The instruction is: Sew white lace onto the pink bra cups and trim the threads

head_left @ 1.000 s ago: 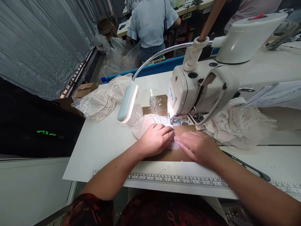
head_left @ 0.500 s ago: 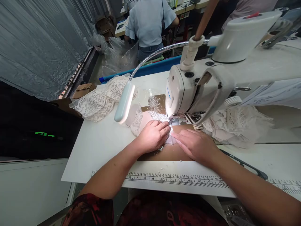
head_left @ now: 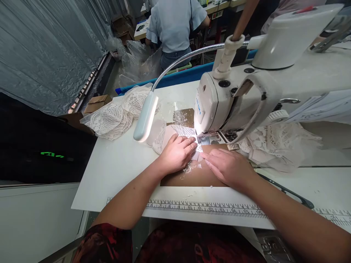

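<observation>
A piece of white and pale pink lace fabric [head_left: 167, 136] lies on the sewing machine's bed, its right end at the needle area under the white sewing machine head [head_left: 207, 104]. My left hand [head_left: 178, 151] rests flat on this fabric, fingers stretched toward the presser foot. Close by on the right, my right hand [head_left: 227, 166] has its fingers together, with the fingertips at the fabric's near edge beside the needle. The needle itself is too small to make out. Brown board [head_left: 189, 179] covers the bed under both hands.
Stacked lace pieces [head_left: 111, 120] lie at the table's left back, and more lace [head_left: 276, 144] lies right of the machine. A lamp [head_left: 146, 117] on a flexible neck hangs over the work. A printed ruler [head_left: 205, 210] runs along the front edge. Another person [head_left: 175, 27] sits beyond.
The lace fabric has shifted slightly away from me toward the needle, and its near end shows less between my hands. My left hand has moved slightly forward with it; my right hand has hardly moved.
</observation>
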Tool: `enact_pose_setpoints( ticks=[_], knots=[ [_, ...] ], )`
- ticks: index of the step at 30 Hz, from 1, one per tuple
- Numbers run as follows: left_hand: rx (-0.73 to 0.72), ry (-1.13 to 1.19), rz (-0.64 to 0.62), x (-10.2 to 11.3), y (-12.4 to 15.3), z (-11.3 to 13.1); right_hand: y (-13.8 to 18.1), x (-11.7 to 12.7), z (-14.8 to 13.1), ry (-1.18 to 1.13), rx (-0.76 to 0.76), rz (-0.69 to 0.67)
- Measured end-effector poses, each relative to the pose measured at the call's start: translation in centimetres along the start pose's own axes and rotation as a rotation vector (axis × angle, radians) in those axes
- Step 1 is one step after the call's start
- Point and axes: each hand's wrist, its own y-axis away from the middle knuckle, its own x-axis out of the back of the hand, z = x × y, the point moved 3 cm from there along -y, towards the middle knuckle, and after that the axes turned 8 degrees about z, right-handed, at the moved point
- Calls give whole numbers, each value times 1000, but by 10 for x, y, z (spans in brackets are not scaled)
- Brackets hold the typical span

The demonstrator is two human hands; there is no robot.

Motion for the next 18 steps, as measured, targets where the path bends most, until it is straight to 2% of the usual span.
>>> enact_pose_setpoints(
  ticks=[9, 18],
  knots=[
    [101, -9, 16, -4, -1, -12, -7, -7, 0, 25, -134, -52],
    [214, 40, 50, 1, 0, -13, -7, -7, 1, -30, -136, -35]
  ],
)
